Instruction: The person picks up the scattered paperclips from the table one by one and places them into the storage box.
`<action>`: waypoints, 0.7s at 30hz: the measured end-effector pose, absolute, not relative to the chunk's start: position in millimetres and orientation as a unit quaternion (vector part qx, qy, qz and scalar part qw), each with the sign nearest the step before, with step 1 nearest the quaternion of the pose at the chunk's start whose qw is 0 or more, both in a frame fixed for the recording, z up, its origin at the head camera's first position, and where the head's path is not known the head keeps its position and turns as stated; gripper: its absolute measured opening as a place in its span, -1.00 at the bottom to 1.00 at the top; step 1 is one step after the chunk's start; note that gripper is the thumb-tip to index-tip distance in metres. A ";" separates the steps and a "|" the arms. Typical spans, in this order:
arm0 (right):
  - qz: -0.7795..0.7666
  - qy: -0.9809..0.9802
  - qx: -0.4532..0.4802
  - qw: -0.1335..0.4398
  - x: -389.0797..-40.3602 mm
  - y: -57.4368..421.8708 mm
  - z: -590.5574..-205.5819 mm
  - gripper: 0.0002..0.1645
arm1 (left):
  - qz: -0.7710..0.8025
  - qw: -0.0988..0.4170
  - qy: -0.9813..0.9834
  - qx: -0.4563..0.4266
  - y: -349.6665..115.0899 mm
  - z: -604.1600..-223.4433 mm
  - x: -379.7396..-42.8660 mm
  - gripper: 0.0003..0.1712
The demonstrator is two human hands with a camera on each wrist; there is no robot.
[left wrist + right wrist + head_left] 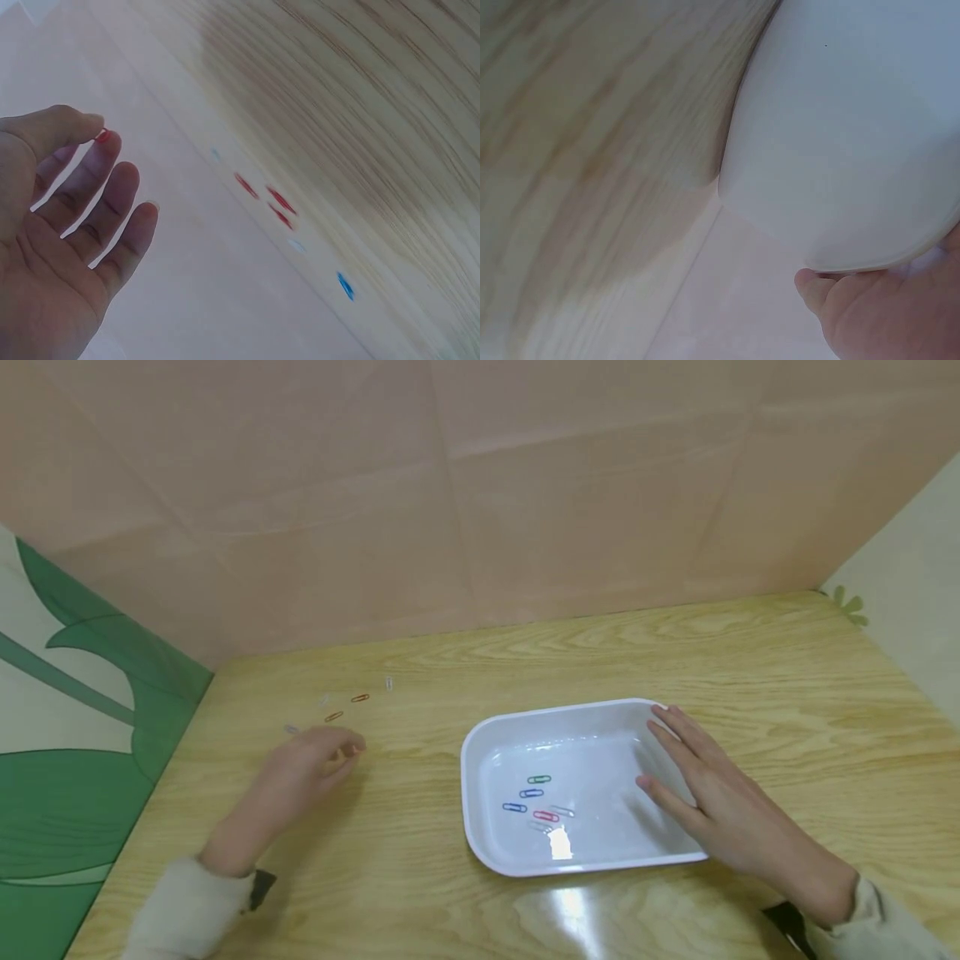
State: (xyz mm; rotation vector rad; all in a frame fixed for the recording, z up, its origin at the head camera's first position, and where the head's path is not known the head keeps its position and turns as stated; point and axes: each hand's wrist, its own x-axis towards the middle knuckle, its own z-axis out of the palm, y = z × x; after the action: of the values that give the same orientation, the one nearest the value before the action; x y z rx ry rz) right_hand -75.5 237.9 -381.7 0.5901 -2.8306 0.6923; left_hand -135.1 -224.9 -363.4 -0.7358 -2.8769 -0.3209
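Above the table's left side, my left hand (300,767) pinches a small red paper clip (102,136) between thumb and index finger; the other fingers are spread. Just beyond that hand, several loose paper clips lie on the wood, among them an orange-red one (360,697), a second orange-red one (333,717) and a pale one (388,683). My right hand (720,802) rests at the right rim of a white tray (480,731), fingers fairly straight and thumb over the inside. Inside the tray are a green paper clip (539,779), blue ones, a red one (546,816) and pale ones.
The wood-grain table (420,893) reaches back to a pinkish cloth-like backdrop (480,527). A panel with green leaf shapes (67,810) borders the left side, and a pale panel (915,585) borders the right.
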 end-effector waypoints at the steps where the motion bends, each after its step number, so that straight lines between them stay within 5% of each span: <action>1: 0.232 -0.948 0.198 0.083 -75.7 238.0 -381.6 -0.18 | -0.110 0.080 -0.958 -0.254 -221.7 -363.8 -134.7 -0.78; 11: 0.230 -0.949 0.199 0.083 -75.8 237.1 -381.4 -0.18 | -0.126 0.149 -0.916 -0.351 -195.2 -366.8 -131.3 -0.74; 21: 0.232 -0.949 0.197 0.080 -75.3 237.5 -381.5 -0.18 | -0.158 0.155 -0.898 -0.381 -169.6 -359.9 -128.3 -0.78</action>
State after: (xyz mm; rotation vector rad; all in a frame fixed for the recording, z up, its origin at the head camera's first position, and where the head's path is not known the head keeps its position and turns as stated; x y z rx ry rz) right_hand -75.3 237.5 -381.5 0.5885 -2.8397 0.6938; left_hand -128.3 -169.6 -359.9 -1.0901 -2.5715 -0.4532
